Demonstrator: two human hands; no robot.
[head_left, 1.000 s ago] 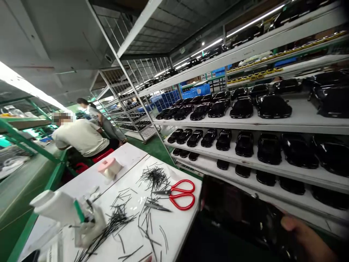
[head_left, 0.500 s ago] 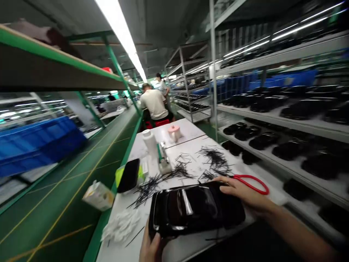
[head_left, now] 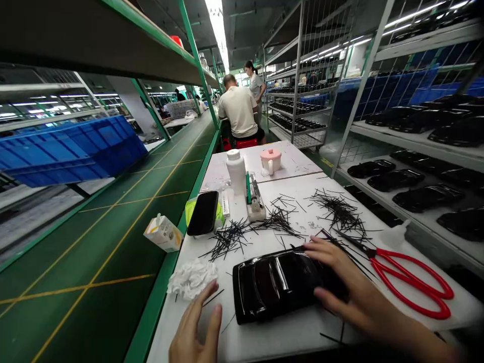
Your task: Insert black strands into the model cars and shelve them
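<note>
A glossy black model car [head_left: 278,282] lies on the white tabletop. My right hand [head_left: 344,277] grips its right end, fingers over the far side and thumb on the nearer part. To the left of the car, my left hand [head_left: 196,327] is open and apart from it, thumb and fingers spread, close to a crumpled white tissue or cloth [head_left: 192,279]. Red-handled scissors [head_left: 401,272] lie just right of my right hand. Thin black strips [head_left: 229,239] are heaped beyond the car, with another pile [head_left: 338,212] farther right.
A phone [head_left: 204,213], a white bottle [head_left: 236,171], a tape dispenser-like holder [head_left: 255,201] and a pink-lidded cup [head_left: 270,160] stand on the table. A drink carton [head_left: 163,233] is by the green conveyor [head_left: 124,242]. Racks of black car bodies [head_left: 427,196] line the right. A seated person [head_left: 238,111] is ahead.
My left hand has let go of the car and moved away to the left. The car now lies on the table, with my right hand still on it. The view has shifted.
</note>
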